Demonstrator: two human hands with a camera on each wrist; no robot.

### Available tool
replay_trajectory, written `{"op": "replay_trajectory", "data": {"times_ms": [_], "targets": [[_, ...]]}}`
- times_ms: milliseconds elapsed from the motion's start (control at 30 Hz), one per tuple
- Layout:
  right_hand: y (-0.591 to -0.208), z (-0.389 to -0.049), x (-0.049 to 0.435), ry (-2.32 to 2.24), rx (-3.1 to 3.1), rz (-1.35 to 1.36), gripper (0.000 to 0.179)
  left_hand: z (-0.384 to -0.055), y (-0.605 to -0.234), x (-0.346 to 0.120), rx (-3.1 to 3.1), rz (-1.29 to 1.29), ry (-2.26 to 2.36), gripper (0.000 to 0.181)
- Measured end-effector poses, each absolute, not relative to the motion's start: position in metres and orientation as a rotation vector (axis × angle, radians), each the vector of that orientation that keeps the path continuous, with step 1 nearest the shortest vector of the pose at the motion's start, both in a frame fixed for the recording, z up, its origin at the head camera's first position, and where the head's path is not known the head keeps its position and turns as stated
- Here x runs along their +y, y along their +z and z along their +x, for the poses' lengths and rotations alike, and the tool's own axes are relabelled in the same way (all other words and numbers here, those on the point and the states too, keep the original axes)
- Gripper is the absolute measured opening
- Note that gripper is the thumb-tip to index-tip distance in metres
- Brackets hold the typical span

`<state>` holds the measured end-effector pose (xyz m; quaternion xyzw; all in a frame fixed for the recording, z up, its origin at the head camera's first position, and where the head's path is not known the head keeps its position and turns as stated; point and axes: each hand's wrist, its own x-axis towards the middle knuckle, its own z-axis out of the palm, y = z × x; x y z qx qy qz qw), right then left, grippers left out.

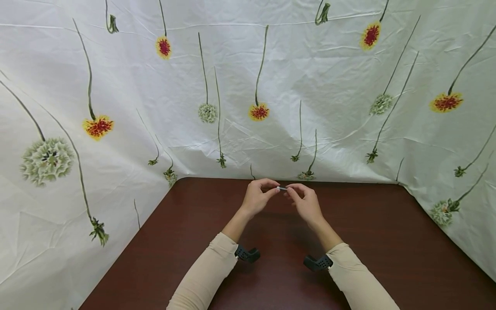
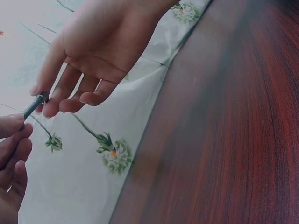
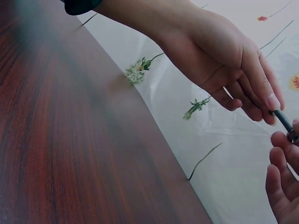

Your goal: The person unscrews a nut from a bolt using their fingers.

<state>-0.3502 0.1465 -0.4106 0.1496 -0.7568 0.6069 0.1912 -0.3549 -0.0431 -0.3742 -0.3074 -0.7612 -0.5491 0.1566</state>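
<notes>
A small grey bolt (image 1: 283, 188) is held between the two hands, raised above the far part of the table. The left hand (image 1: 257, 199) pinches its thicker end between thumb and fingertips. By the other end, the right hand (image 1: 308, 205) grips it with thumb and forefinger. In the right wrist view the bolt (image 3: 283, 120) shows a threaded shank, with a dark, wider piece at the left hand's fingers; head or nut, I cannot tell. The left wrist view shows the bolt (image 2: 33, 106) slanting between both sets of fingertips, its ends partly covered.
The dark red-brown wooden table (image 1: 271, 275) spreads beneath both arms. Behind it and along its sides hangs a white cloth (image 1: 240, 142) printed with flowers. A dark strap (image 1: 248, 254) sits on the left wrist, and another strap (image 1: 317, 262) on the right.
</notes>
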Motion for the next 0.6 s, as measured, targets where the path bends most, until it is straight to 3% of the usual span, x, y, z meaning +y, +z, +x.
{"op": "replay_trajectory", "data": {"times_ms": [267, 600], "targets": [[-0.4122, -0.3509, 0.1468, 1.705, -2.131, 0.436, 0.028, -0.3557, -0.3750, -0.0425, -2.178, -0.864, -1.570, 0.012], [-0.4124, -0.3535, 0.1477, 1.735, -2.125, 0.406, 0.022, -0.3595, -0.3778, -0.0426, -2.171, -0.872, -1.568, 0.012]]}}
